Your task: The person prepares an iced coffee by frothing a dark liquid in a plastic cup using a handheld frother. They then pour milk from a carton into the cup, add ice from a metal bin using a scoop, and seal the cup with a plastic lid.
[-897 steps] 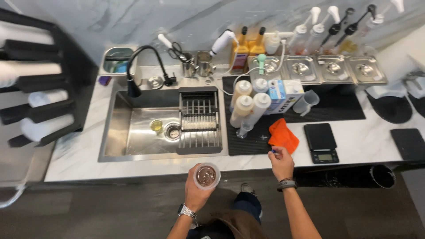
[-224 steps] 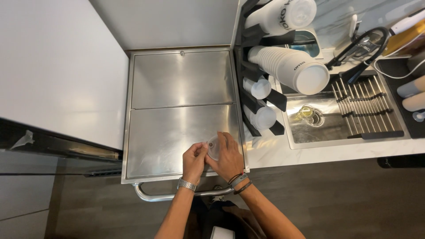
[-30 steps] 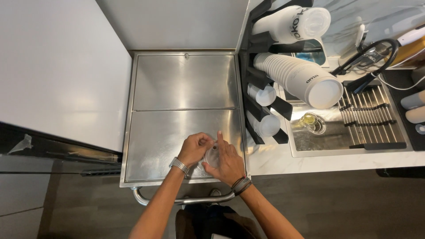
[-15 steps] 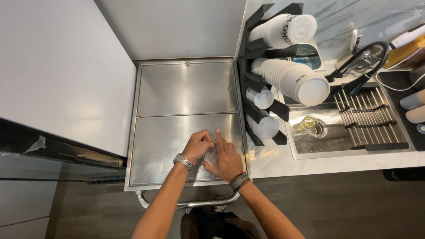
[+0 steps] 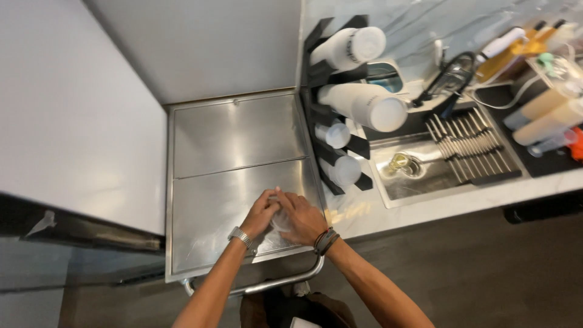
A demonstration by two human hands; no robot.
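Both my hands meet over the near panel of a stainless steel lid [image 5: 206, 206]. My left hand [image 5: 261, 215], with a metal watch on the wrist, and my right hand [image 5: 302, 218], with dark bands on the wrist, are wrapped around a small clear plastic cup [image 5: 281, 222]. The cup is mostly hidden by my fingers, so its contents cannot be made out. It rests on or just above the steel surface.
A black rack [image 5: 331, 115] with stacks of white cups lying sideways stands right of the steel lid. Beyond it is a sink [image 5: 425, 170] with a grid rack and a black tap [image 5: 452, 76]. Bottles line the far right. A handle bar [image 5: 279, 282] runs along the lid's near edge.
Over the last second my hands have stayed clasped on the cup at the same spot. The view has shifted slightly; much earlier I held the cup at the sink counter.
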